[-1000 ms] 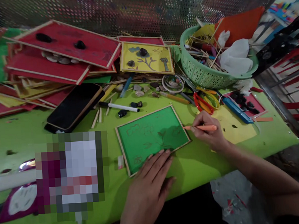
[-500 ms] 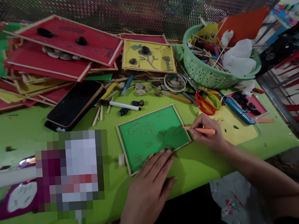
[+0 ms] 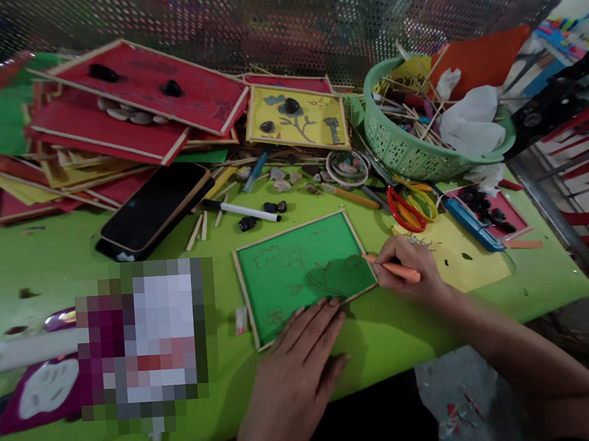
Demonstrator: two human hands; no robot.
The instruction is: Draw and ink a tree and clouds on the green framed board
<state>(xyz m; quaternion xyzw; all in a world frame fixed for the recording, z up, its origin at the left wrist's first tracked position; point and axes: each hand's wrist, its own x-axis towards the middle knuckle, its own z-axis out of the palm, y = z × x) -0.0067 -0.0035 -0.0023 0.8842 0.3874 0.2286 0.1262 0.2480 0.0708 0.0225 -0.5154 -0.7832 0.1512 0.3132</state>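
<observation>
A green sheet edged with thin wooden sticks lies on the light green table, with flowers, a stem and leaves drawn on it in brown lines. My left hand rests flat, fingers stretched, over the lower edge of the frame. In my right hand an orange marker pen is gripped, its tip at the right side of the sheet near a drawn flower. A small white and pink eraser-like piece lies left of the frame. The yellow paper is partly beneath my right hand.
Behind are a black phone, a white marker, stones, red-handled scissors and a blue cutter. Framed red panels are stacked at the back left. A green basket of sticks stands back right.
The view has shifted slightly, so things sit a little lower and further right. The marker in my right hand has moved slightly along the sheet's right side; my left hand stays on the frame.
</observation>
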